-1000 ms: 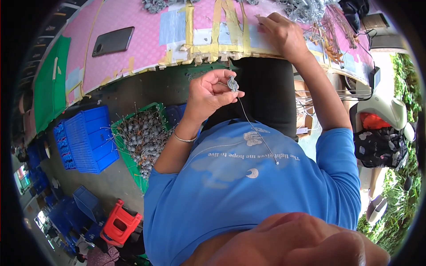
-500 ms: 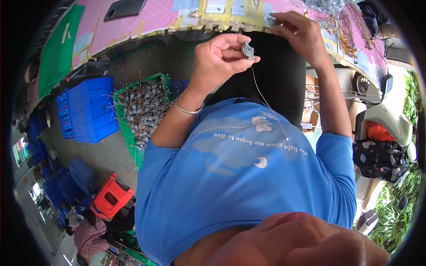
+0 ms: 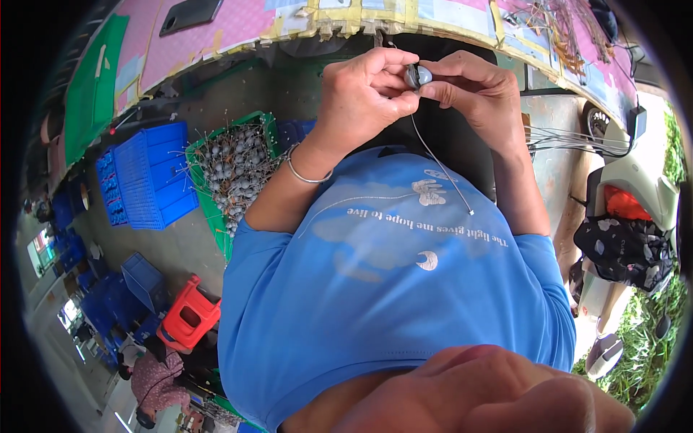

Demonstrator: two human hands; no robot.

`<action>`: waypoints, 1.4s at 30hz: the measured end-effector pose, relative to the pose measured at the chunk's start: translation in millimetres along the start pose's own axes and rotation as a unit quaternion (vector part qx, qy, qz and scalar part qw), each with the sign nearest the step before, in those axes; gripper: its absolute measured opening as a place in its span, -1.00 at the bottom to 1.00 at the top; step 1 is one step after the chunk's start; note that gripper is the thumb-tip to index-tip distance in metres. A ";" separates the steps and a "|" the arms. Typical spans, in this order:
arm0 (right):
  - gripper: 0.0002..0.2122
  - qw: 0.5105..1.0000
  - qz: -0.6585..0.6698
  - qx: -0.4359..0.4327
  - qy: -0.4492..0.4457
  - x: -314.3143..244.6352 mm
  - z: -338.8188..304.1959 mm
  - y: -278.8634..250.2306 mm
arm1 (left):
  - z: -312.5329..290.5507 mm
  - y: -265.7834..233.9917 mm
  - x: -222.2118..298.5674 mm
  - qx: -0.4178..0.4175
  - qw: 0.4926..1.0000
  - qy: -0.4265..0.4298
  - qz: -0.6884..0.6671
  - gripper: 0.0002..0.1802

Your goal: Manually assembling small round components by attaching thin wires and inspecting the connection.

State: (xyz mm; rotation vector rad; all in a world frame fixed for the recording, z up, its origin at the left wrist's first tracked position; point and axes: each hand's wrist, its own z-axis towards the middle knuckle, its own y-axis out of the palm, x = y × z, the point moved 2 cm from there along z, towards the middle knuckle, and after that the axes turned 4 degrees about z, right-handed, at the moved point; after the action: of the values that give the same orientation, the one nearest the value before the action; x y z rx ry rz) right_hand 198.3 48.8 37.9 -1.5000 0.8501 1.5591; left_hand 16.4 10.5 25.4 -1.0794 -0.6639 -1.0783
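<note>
My left hand (image 3: 361, 90) pinches a small grey part whose thin cable (image 3: 432, 154) trails down in front of the blue shirt and ends in a small white tip. Against that part, the fingers of my right hand (image 3: 476, 90) press a rounded, shiny grey cap (image 3: 418, 76). The cap and the part meet with a dark gap between them; whether they are joined cannot be made out. Both hands are closed, fingertips nearly touching, just in front of the table's edge.
The pink table top (image 3: 253, 18) is patched with yellow tape and carries a dark phone (image 3: 190, 16). Beside my left arm stands a green crate (image 3: 268, 133) full of grey cabled parts, near blue crates (image 3: 155, 177). A red stool (image 3: 189, 314) and another person (image 3: 157, 386) are farther off.
My right hand has come from the table edge to my left hand, bringing the rounded grey cap against the part. My left hand has shifted slightly and keeps its hold.
</note>
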 end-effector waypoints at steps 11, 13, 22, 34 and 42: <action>-0.82 0.995 0.031 -0.014 0.092 18.5 13.2 -4.5 | 6.6 5.6 -5.5 0.044 0.994 0.057 0.081 -0.58; -0.81 0.995 0.072 -0.005 0.064 19.4 14.5 -8.6 | 7.6 3.5 -9.3 0.027 1.000 -0.014 -0.004 -0.54; -0.71 0.947 0.311 -0.051 0.062 44.8 15.4 -8.9 | 15.3 9.4 3.1 0.003 0.994 -0.002 -0.106 -0.51; -0.74 0.931 0.354 0.076 -0.032 60.2 20.4 9.3 | 9.5 19.9 -30.2 0.015 0.985 -0.057 -0.162 -0.22; -0.76 0.986 0.144 0.022 -0.075 41.1 1.6 -0.4 | 1.4 -6.8 -11.7 0.026 0.986 -0.004 -0.162 -0.77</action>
State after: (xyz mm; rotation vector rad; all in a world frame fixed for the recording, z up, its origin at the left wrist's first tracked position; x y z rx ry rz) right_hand 198.6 54.2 -2.9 -1.2520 1.0411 1.8252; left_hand 5.9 15.5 18.3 -0.9517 -0.8911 -1.3279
